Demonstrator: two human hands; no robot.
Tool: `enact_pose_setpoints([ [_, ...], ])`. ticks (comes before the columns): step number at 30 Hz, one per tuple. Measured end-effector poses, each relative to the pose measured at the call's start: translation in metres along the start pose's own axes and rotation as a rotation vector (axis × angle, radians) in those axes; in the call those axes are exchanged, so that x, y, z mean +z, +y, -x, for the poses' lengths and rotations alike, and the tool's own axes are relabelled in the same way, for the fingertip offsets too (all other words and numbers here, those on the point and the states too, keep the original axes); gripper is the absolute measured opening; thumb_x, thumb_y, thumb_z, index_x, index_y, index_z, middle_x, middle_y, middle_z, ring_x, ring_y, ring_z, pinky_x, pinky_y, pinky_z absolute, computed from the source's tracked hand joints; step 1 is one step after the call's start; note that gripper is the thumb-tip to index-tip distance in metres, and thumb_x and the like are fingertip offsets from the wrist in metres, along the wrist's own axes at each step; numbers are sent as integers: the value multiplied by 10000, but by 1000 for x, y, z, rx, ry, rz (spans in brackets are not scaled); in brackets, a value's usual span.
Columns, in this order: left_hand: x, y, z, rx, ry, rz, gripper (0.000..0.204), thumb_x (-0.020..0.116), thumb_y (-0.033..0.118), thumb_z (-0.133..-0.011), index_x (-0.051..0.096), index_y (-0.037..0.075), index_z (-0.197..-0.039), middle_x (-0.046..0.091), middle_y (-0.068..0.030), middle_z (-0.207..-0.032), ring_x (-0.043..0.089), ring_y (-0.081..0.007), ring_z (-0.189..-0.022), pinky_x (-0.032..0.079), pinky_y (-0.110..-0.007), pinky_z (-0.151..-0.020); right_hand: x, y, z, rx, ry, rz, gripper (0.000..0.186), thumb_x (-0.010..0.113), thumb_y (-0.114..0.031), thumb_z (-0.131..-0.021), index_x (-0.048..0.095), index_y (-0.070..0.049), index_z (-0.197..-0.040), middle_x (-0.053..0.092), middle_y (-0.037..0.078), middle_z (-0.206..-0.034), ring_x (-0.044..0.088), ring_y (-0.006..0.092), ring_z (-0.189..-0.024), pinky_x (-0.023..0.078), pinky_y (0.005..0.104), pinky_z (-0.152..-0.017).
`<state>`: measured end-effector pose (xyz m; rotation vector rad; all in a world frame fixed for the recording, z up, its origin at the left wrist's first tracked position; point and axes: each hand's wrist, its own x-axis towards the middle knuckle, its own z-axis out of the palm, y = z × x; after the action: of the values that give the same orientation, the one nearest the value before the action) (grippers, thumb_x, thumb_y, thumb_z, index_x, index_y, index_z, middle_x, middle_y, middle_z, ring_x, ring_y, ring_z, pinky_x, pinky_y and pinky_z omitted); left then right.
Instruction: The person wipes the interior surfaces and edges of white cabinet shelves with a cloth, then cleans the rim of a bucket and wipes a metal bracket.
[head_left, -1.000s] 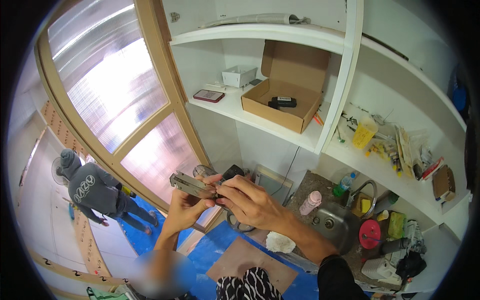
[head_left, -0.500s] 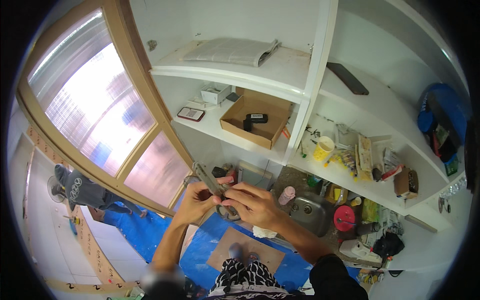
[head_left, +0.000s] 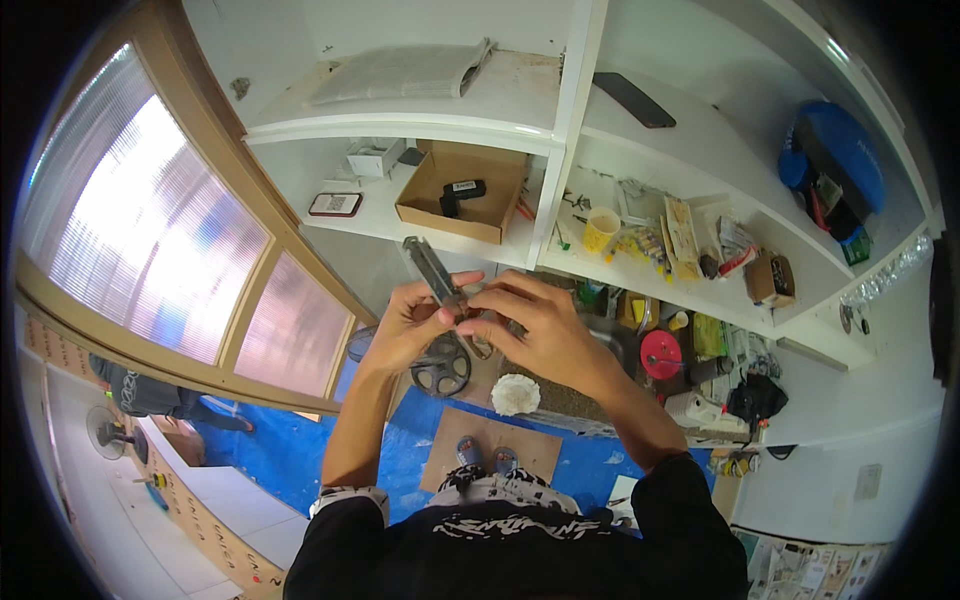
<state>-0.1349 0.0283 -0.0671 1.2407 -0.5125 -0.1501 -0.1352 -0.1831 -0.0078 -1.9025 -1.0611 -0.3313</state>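
A long, narrow grey metal piece (head_left: 430,268) with a slotted face is held up in front of the shelves, tilted with its upper end to the left. My left hand (head_left: 402,325) grips its lower half between thumb and fingers. My right hand (head_left: 540,328) pinches at its lower end from the right, fingertips close against the left thumb. Just what those right fingertips press on is hidden. Below my hands are a dark round spoked wheel-like object (head_left: 441,368) and a crumpled white bundle (head_left: 515,394).
Shelves ahead hold an open cardboard box (head_left: 455,223), a phone (head_left: 335,205), folded grey sheets (head_left: 400,78) and a yellow cup (head_left: 600,230). A cluttered counter with a red lid (head_left: 661,354) lies right. A framed door (head_left: 230,340) stands left; beyond it is another person (head_left: 150,388).
My view has shifted, so the shelves sit further left and my torso shows. Both hands appear higher against the shelves, still on the metal piece. The white bundle shows more fully.
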Motion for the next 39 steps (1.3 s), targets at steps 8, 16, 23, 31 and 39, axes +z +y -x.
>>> enact_pose_setpoints([
  [8,-3,-1,1,-24,-132,126,502,700,303,-889,585,-27,-1250,662,-89,-1123,636,-152,-906,556,-334,-759,9,-16,-1,-160,82,32,286,646,109,-730,676,-30,-979,615,75,-1038,641,247,-905,548,336,-718],
  [16,-17,0,4,-54,-278,108,445,694,326,-892,608,-27,-1148,666,-59,-1005,633,-149,-907,531,-307,-795,12,-21,-8,-111,76,107,299,685,106,-718,715,-53,-969,665,59,-1071,660,229,-918,566,311,-744],
  [23,-24,-3,6,-77,-309,44,363,676,218,-919,599,-27,-1174,667,-65,-1038,622,-137,-967,509,-314,-870,20,-19,-12,4,120,50,266,690,78,-764,717,-56,-992,666,89,-1076,672,230,-929,571,298,-733],
  [31,-18,-12,3,-128,-224,-83,255,683,118,-907,638,0,-1128,674,-39,-977,613,-93,-886,511,-277,-797,19,-2,-8,-83,147,219,181,722,-19,-756,671,-38,-928,579,91,-946,593,262,-857,509,357,-715],
  [39,24,2,1,-159,-157,-8,380,679,265,-911,612,-31,-1141,666,-89,-1026,660,-170,-848,548,-320,-781,-7,2,6,97,48,-55,175,722,-90,-803,667,-25,-956,603,109,-956,612,274,-814,516,341,-713],
])
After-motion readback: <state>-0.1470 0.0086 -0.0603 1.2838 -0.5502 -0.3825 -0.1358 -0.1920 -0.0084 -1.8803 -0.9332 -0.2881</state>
